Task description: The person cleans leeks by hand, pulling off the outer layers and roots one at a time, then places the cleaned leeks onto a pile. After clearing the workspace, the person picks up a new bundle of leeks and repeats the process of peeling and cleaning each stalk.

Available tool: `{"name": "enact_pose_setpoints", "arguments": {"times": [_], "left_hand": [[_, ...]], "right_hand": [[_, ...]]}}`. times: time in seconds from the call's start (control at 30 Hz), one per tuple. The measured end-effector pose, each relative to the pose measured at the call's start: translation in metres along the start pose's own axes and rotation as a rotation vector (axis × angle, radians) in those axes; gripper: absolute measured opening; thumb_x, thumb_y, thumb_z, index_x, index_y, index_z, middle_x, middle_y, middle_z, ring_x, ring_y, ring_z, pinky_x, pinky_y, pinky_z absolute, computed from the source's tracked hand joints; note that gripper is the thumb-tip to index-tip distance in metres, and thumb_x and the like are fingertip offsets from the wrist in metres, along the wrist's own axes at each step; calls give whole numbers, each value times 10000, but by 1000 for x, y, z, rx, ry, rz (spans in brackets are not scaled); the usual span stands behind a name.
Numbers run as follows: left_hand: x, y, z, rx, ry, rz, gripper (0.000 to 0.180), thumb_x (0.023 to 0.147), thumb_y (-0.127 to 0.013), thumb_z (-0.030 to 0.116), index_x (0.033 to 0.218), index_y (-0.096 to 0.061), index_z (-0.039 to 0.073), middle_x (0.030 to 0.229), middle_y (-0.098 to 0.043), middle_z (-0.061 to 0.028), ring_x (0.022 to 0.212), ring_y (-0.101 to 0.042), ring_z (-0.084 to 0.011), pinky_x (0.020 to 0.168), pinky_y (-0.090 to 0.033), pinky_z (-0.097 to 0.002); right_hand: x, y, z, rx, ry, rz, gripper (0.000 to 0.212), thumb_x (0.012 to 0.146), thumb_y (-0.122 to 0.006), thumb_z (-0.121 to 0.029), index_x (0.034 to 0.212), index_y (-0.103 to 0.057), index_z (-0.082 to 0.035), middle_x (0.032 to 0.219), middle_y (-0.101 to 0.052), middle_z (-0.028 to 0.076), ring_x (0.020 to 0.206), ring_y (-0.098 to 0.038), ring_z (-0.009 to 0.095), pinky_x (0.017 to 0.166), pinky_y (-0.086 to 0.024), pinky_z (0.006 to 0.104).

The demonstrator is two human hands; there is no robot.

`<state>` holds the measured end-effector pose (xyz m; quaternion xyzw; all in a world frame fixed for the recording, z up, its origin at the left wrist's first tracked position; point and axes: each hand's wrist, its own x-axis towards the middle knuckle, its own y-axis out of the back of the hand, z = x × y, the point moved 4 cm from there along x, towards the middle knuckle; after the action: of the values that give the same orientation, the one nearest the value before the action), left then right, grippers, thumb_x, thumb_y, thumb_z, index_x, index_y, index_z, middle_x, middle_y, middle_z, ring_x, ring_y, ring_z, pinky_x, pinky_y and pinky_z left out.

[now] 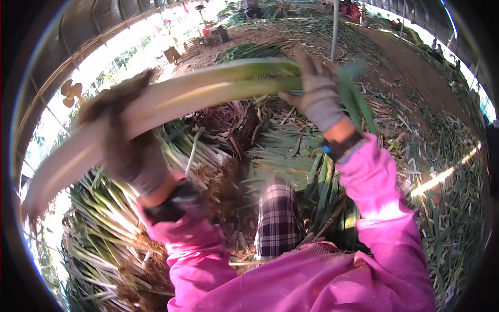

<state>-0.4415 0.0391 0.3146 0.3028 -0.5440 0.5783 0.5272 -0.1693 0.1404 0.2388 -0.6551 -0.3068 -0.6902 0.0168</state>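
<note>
Two or so long green onions stretch across the upper view, raised close in front of me and tilted, their white ends low at the left. My left hand, in a dirty glove, is closed round the white part; motion blurs its fingers. Farther along, my right hand, in a pale glove, is closed about the green part, with thumb and fingers on either side. Green leaf ends hang beyond the right wrist.
Piled green onions with roots lie at my left, and another bunch lies ahead of it. Flat green leaves cover the ground before my plaid-clad knee. Leaf scraps litter the right side. A metal post stands farther off.
</note>
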Motion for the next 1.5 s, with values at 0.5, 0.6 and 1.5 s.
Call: {"name": "enact_pose_setpoints", "arguments": {"times": [0.5, 0.6, 1.5], "left_hand": [[-176, 264, -262, 1446, 659, -1206, 546, 609, -627, 9, 1139, -557, 121, 1135, -574, -89, 1043, -532, -287, 922, -416, -367], [-230, 138, -312, 1012, 665, -1188, 399, 706, -619, 81, 1102, -585, 120, 1106, -589, -106, 1014, -553, -284, 873, -435, -374], [-466, -187, -251, 832, 1400, -1712, 716, 743, -637, 273, 1351, -296, 114, 951, -597, -222, 858, -591, -376, 738, -462, -430]], "right_hand": [[-335, 55, 192, -307, -931, -838, 585, 701, -659, -386, 1164, -518, -58, 1211, -487, 177, 1087, -492, 323, 931, -392, 401], [-403, 117, 225, -433, -1329, -704, 487, 734, -650, -353, 1107, -553, -56, 1077, -580, 194, 1021, -539, 340, 887, -424, 383], [-453, -66, 252, -356, -1181, -1128, 347, 808, -513, -172, 1154, -489, -147, 1148, -469, 116, 1111, -467, 291, 897, -412, 416]]}}
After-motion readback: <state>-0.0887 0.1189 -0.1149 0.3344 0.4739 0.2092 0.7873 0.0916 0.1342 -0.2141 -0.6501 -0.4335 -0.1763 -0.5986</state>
